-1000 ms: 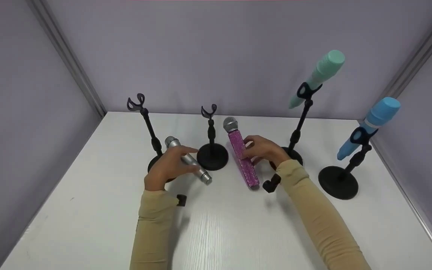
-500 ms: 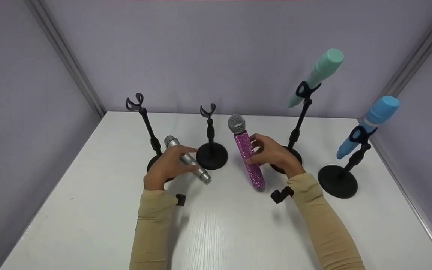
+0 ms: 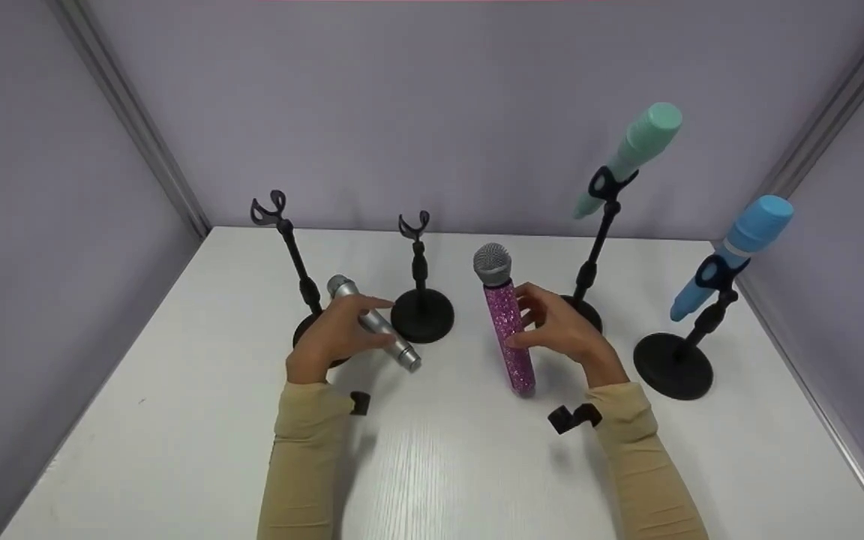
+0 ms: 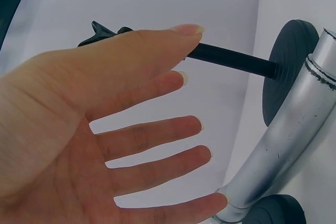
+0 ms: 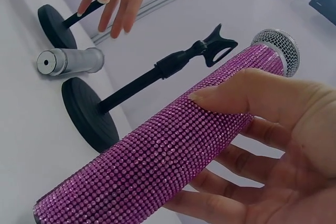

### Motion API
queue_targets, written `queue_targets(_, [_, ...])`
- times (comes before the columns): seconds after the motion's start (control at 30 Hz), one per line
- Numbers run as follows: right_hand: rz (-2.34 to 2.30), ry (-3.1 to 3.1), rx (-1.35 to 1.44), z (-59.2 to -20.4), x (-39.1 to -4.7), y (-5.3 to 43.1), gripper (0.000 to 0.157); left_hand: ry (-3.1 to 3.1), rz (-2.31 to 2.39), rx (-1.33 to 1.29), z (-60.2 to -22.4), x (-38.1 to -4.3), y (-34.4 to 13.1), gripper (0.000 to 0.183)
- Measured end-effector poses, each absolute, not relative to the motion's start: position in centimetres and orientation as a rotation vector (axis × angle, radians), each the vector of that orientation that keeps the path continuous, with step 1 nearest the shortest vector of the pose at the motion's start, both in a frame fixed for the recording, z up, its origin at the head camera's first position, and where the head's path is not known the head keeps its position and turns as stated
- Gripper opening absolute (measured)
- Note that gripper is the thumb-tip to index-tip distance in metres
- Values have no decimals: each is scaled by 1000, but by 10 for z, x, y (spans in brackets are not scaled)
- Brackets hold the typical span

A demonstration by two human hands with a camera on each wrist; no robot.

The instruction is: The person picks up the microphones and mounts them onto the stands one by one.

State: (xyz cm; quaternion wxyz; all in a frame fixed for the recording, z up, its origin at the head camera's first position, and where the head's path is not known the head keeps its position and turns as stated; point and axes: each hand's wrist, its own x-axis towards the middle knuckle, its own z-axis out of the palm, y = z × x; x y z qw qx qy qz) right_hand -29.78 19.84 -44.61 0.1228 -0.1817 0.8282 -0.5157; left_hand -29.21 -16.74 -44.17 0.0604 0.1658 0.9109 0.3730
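My right hand [image 3: 563, 330] grips a pink, glittery microphone [image 3: 508, 322] around its handle, thumb on the near side and fingers behind. The microphone tilts with its silver mesh head up, lifted off the table. In the right wrist view its studded handle [image 5: 157, 145] fills the foreground. My left hand [image 3: 338, 334] hovers over a silver microphone [image 3: 387, 330] that lies on the table. Its fingers [image 4: 152, 135] are spread and fairly straight, holding nothing in the left wrist view. Between the hands stands a short black microphone stand [image 3: 421, 277] with a bare clip on top.
A second bare stand [image 3: 301, 266] is at the left, its base partly behind my left hand. On the right, one stand [image 3: 603, 240] carries a mint-green microphone [image 3: 646, 139], and another [image 3: 691, 349] carries a blue microphone [image 3: 758, 225]. Grey-lilac panels wall the white table [image 3: 177, 420].
The right hand has raised the pink microphone from the table, tipped its head upward, and drawn it right and nearer. My left hand has stayed over the silver microphone.
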Motion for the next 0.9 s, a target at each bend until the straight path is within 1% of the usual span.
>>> queue_targets(0.37, [-1513, 2452, -528, -436, -288, 203, 72, 2748, 1161, 497, -446, -294, -171, 56])
queue_targets(0.53, [-1515, 2461, -519, -435, -286, 208, 72, 2768, 1165, 454, -449, -295, -168, 57])
queue_targets(0.67, [-1519, 2467, -505, -435, -285, 212, 72, 2808, 1178, 482, -454, -299, -163, 57])
queue_targets(0.8, [-1520, 2477, -480, -433, -282, 216, 73, 2828, 1201, 494, -458, -304, -157, 62])
queue_targets(0.9, [-1530, 2480, -465, -431, -278, 221, 74, 2824, 1220, 456, -460, -311, -152, 66])
